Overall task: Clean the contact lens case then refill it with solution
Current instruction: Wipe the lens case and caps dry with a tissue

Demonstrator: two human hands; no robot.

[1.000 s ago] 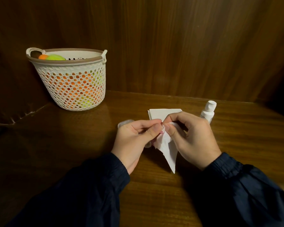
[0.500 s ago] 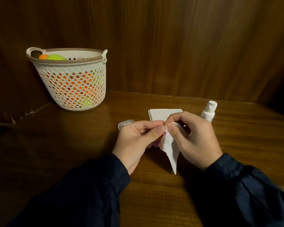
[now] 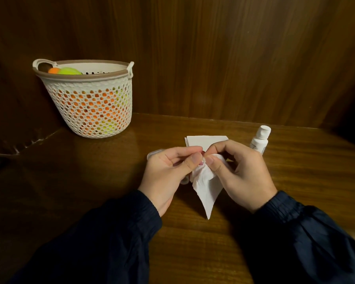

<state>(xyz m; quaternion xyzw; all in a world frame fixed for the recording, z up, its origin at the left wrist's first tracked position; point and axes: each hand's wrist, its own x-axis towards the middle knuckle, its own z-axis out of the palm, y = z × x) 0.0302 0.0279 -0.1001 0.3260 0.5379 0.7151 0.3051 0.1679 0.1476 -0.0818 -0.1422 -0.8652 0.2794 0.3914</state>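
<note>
Wiping step. Left hand (image 3: 168,173) is gripping the lens case (image 3: 201,161), mostly hidden, above the surface (image 3: 111,181); right hand (image 3: 242,173) is pinching tissue (image 3: 206,189) into it. Advise twisting into the well's corners; bottle (image 3: 259,140) is standing nearby.

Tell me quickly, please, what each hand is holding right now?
Left hand: gripping the contact lens case, mostly hidden.
Right hand: pinching the tissue against the case.

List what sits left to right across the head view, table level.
Basket → left hand → tissue → right hand. The folded tissue and solution bottle behind the hands overlap them, so they are left out.
</note>
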